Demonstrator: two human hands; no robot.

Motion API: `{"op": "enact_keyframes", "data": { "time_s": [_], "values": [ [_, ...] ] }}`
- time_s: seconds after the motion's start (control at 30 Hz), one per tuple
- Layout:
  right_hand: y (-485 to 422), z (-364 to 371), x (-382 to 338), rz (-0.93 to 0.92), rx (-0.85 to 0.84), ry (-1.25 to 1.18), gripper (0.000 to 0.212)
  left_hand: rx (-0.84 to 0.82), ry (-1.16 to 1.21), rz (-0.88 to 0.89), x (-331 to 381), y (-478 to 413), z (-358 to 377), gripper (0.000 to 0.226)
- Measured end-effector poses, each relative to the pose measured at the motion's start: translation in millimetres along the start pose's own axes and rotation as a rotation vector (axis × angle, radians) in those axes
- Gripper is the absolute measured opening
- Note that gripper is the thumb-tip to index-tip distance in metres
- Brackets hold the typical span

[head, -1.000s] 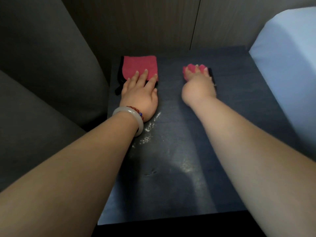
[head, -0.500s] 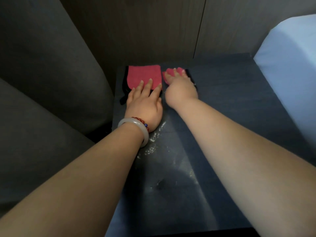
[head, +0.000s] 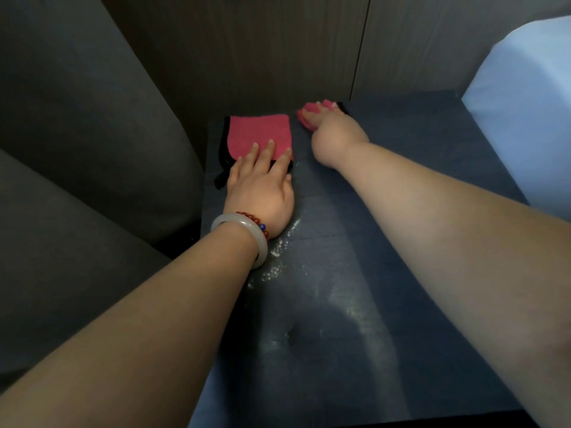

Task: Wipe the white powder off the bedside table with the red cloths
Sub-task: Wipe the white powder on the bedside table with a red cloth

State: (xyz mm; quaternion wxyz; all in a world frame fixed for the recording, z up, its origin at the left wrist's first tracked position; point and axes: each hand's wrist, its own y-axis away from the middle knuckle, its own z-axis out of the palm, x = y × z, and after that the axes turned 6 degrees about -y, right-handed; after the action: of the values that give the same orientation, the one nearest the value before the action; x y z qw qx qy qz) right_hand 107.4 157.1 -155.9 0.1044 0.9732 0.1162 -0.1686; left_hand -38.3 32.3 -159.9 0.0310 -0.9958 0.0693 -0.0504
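Red microfibre, two pieces, both at the far end of the dark bedside table [head: 417, 186].

Item one: a flat red cloth [head: 259, 134] with a black border, lying spread at the far left corner of the tabletop. I see the left hand [head: 261, 189] resting palm down, fingers stretched out flat, the fingertips pressing on the cloth's near edge while the palm lies on the bare table. That hand is splayed, gripping nothing.

Item two: a bunched red cloth [head: 312, 114], just right of the first and close to the back edge. The right hand [head: 335, 134] covers most of it, fingers curled down over the wad and clamped on it; only red folds show past the fingertips, with a bit of black trim to the right.

Item three: white powder [head: 279, 248], a thin trail of specks beside the left wrist, and a fainter pale smear [head: 358, 316] nearer me, between the two forearms. Both lie well short of the cloths.

Item four: a pale jade-like bangle [head: 247, 234] and a red beaded bracelet [head: 255, 219] on the left wrist.

Surroundings: a grey upholstered sofa [head: 77, 149] against the table's left side, wood-grain wall panels [head: 247, 50] behind, and a light blue bed sheet [head: 525, 103] at the right.
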Motion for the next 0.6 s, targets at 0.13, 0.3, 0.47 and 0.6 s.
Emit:
{"op": "enact_keyframes", "data": {
  "time_s": [0.13,0.3,0.47,0.6],
  "values": [
    [4,-8,-3,0.037,-0.066,-0.008,0.073,-0.008,0.012,-0.009,-2,0,0,0.051],
    [89,21,-15,0.000,0.104,-0.155,0.072,-0.011,0.012,-0.001,-3,0,1,0.052],
    [140,35,-25,-0.022,0.142,-0.164,0.068,-0.005,0.021,0.000,-3,0,0,0.052],
    [89,15,-29,0.030,0.024,-0.118,0.072,-0.010,0.025,0.004,-1,0,-2,0.055]
  ]
}}
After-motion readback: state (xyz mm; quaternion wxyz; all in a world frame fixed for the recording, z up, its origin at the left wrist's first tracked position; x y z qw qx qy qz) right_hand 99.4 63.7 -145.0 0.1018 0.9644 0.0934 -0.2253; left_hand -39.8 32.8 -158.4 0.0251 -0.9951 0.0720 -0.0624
